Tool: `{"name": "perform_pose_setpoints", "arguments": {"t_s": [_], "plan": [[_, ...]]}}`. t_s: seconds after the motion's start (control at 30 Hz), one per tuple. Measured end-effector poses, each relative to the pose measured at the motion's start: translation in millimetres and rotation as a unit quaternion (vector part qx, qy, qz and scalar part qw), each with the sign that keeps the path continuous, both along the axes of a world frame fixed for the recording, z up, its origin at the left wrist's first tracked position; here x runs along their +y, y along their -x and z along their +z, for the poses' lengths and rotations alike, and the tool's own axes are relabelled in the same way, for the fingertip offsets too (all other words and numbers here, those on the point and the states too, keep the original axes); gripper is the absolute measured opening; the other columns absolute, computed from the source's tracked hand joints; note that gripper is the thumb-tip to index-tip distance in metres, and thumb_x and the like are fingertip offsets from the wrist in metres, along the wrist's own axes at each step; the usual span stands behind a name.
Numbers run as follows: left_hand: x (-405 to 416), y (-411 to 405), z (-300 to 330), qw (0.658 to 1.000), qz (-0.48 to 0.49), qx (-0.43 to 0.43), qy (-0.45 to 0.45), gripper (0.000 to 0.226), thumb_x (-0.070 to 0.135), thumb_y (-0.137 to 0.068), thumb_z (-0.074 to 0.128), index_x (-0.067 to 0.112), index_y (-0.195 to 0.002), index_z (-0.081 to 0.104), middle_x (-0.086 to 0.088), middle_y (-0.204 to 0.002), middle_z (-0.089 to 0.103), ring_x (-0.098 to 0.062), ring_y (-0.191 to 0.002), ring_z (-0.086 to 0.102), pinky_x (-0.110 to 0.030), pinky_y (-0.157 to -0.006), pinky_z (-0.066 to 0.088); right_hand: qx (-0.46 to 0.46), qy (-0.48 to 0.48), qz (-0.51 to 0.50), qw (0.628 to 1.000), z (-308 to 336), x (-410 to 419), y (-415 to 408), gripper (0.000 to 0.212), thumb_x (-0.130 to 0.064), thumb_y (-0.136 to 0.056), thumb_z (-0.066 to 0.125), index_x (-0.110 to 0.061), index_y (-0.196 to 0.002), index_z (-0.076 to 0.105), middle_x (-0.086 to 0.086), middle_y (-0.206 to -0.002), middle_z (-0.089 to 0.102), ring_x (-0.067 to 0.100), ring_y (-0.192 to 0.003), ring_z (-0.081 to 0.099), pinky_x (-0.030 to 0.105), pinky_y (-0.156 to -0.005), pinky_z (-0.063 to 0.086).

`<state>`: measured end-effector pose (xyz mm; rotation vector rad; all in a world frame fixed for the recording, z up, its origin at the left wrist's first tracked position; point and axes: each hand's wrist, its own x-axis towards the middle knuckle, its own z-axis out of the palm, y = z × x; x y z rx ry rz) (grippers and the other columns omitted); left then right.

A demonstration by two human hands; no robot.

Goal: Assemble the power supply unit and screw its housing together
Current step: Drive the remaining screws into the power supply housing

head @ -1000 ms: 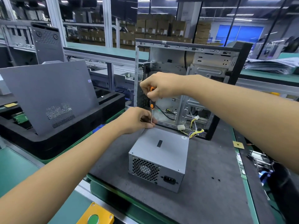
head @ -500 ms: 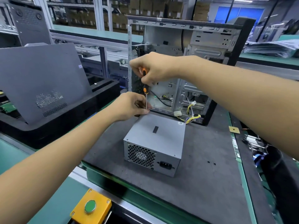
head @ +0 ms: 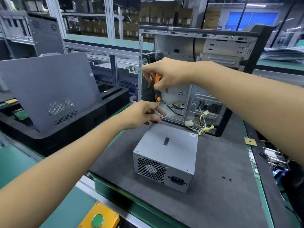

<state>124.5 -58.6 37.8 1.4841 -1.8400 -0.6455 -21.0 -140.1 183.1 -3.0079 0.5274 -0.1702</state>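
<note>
- No text, brand or number was legible anywhere.
- A small round sticker (head: 192,134) sat on the top of the power supply unit (head: 166,155), well to the right of the left hand's fingertips (head: 158,121); its print was too small to read.
- A white label (head: 91,74) on the grey side panel (head: 47,89), far left of the fingers, was blurred.

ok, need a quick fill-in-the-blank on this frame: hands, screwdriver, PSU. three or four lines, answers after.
1. The right hand grips the orange-and-black screwdriver by its ____.
2. The left hand steadies the screwdriver's thin metal ____.
3. The tip meets the far-left top corner of the grey metal power supply box, whose fan grille faces ____ the camera.
4. The yellow push-button box carries a ____ button.

Missing words: handle; shaft; toward; green
</note>
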Motion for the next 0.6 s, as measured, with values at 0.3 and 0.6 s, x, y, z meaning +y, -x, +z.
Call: {"name": "perform_pose_setpoints", "arguments": {"t_s": [0.3, 0.6], "plan": [[2.2, 9.1, -3.7, 0.994, 0.017, 0.088, 0.058, 0.010, 0.018, -0.093, 0.077, 0.026, -0.099, 0.076, 0.002, -0.083, 0.080, -0.005, -0.077, 0.075, -0.011, -0.069, 0.052, 0.032, 0.002, 0.010, 0.999, 3.2, -1.0, 1.8, 0.028, -0.003, -0.076, 0.059, -0.021, -0.096, 0.051, 0.000, -0.092, 0.064, 0.021, -0.075, 0.060, 0.043, -0.063, 0.051], [3.3, 10.3, -5.3, 0.989, 0.061, 0.098, 0.096, 0.011, 0.019, -0.087, 0.084, 0.020, -0.089, 0.073, -0.004, -0.078, 0.076, -0.010, -0.068, 0.072, -0.022, -0.062, 0.058, 0.055, 0.056, -0.010, 0.997, 2.7, -2.1, 0.8, 0.007, -0.019, -0.087, 0.057, -0.023, -0.086, 0.051, -0.016, -0.069, 0.064, -0.004, -0.062, 0.057, 0.030, -0.056, 0.037]]}}
